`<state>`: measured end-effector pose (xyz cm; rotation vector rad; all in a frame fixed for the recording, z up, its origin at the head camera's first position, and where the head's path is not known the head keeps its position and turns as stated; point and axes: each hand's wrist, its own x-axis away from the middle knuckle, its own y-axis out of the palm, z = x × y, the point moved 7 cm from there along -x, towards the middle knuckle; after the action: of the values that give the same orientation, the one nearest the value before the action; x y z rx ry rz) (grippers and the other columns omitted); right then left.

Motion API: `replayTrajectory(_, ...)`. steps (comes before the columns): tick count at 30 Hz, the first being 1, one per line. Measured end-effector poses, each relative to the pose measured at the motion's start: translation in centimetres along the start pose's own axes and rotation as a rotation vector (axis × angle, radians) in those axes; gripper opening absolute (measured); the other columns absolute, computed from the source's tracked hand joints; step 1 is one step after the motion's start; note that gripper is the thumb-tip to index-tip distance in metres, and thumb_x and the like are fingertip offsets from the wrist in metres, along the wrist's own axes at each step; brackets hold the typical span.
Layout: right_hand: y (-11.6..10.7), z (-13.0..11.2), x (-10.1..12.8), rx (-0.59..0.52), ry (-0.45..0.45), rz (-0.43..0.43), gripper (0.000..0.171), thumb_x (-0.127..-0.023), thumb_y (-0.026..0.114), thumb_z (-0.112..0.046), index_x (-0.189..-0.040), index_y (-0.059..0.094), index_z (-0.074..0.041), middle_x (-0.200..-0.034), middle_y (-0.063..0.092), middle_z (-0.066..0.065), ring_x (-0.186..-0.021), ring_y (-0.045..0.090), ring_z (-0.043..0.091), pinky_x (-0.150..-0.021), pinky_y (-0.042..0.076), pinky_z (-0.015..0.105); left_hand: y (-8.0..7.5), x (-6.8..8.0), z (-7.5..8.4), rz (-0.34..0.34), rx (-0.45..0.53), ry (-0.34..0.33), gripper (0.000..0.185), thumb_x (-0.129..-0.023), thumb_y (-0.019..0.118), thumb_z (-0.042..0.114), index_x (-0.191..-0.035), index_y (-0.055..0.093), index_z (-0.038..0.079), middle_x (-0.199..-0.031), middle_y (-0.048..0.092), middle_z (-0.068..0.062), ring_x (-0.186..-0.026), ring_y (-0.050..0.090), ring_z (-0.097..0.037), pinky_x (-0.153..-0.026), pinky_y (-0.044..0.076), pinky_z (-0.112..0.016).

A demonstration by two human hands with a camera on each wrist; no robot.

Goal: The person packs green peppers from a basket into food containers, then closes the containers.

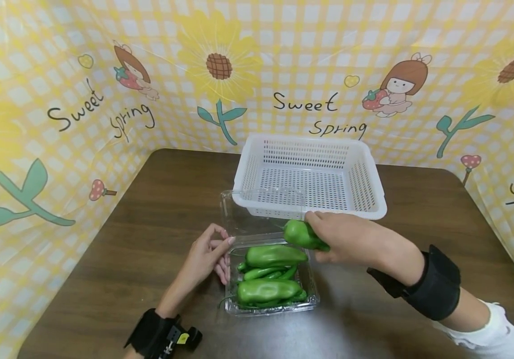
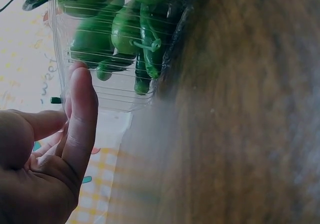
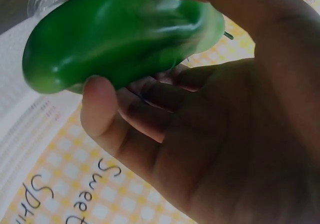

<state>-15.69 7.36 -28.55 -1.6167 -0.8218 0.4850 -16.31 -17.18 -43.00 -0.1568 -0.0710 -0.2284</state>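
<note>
We see a clear tray [image 1: 311, 298] of green peppers [image 1: 268, 290] on the brown worktop [image 1: 149, 234], before an empty white basket [image 1: 376, 207]. Our right hand [image 1: 351, 239] grips one pepper [image 1: 303, 234] above the tray; our left hand [image 1: 205, 257], fingers relaxed, touches the tray's edge.

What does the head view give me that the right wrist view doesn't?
Only the head view shows the left hand touching the clear tray of green peppers, the whole white basket, empty, and the brown table. Only the right wrist view shows the fingers curling under the pepper from below. Both show the right hand gripping one green pepper beside the basket's rim, with the yellow backdrop behind.
</note>
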Motion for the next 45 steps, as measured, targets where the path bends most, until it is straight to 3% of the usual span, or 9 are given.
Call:
replayTrajectory(8, 1.7, -1.3, -0.9, -0.004, -0.031, -0.041, 0.035, -0.086, 0.076, -0.018, -0.106, 0.049, -0.01, -0.085, 0.05, -0.004, -0.07, 0.046, 0.01, -0.06, 0.043, 0.024, 0.0, -0.1, -0.2, -0.001, 0.011, 0.0, 0.026, -0.103, 0.055, 0.025, -0.113, 0.043, 0.004, -0.073, 0.061, -0.034, -0.045, 0.065, -0.034, -0.044, 0.057, -0.053)
replayTrajectory(15, 3.4, -2.6, -2.0, 0.008, 0.002, -0.154, 0.044, -0.088, 0.076, -0.023, -0.118, 0.049, -0.006, -0.098, 0.056, 0.001, -0.083, 0.055, 0.013, -0.072, 0.051, 0.031, 0.0, -0.1, -0.2, 0.002, 0.006, -0.001, 0.027, -0.103, 0.055, 0.026, -0.114, 0.043, 0.005, -0.073, 0.061, -0.034, -0.045, 0.064, -0.034, -0.044, 0.057, -0.053)
replayTrajectory(19, 4.7, -3.3, -2.5, 0.027, -0.005, -0.189, 0.045, -0.088, 0.076, -0.025, -0.118, 0.049, -0.007, -0.098, 0.056, 0.0, -0.081, 0.055, 0.012, -0.071, 0.052, 0.031, 0.1, -0.1, -0.3, -0.01, -0.003, 0.009, 0.026, -0.104, 0.054, 0.025, -0.113, 0.043, 0.004, -0.072, 0.061, -0.033, -0.045, 0.064, -0.034, -0.044, 0.057, -0.052)
replayTrajectory(26, 6.1, -4.6, -3.4, 0.095, -0.071, -0.154, 0.051, -0.085, 0.076, -0.029, -0.123, 0.051, -0.005, -0.112, 0.054, 0.005, -0.089, 0.055, 0.012, -0.077, 0.056, 0.028, 0.1, 0.0, -0.5, 0.003, -0.003, 0.003, 0.026, -0.103, 0.054, 0.025, -0.113, 0.043, 0.003, -0.072, 0.061, -0.032, -0.045, 0.064, -0.034, -0.044, 0.057, -0.052)
replayTrajectory(37, 7.0, -5.1, -3.9, 0.159, -0.065, -0.158, 0.052, -0.086, 0.076, -0.031, -0.125, 0.052, -0.005, -0.109, 0.052, 0.004, -0.09, 0.053, 0.012, -0.075, 0.054, 0.027, -0.1, -0.1, -0.2, 0.005, -0.02, 0.009, 0.027, -0.103, 0.054, 0.027, -0.113, 0.043, 0.005, -0.071, 0.061, -0.027, -0.046, 0.065, -0.034, -0.045, 0.057, -0.052)
replayTrajectory(45, 7.1, -5.0, -4.1, 0.183, -0.049, -0.158, 0.049, -0.088, 0.073, -0.026, -0.126, 0.051, -0.004, -0.117, 0.055, 0.009, -0.092, 0.058, 0.015, -0.075, 0.057, 0.029, 0.0, -0.1, -0.2, 0.002, 0.0, 0.0, 0.025, -0.103, 0.055, 0.025, -0.113, 0.043, 0.005, -0.067, 0.062, -0.02, -0.046, 0.065, -0.034, -0.045, 0.057, -0.052)
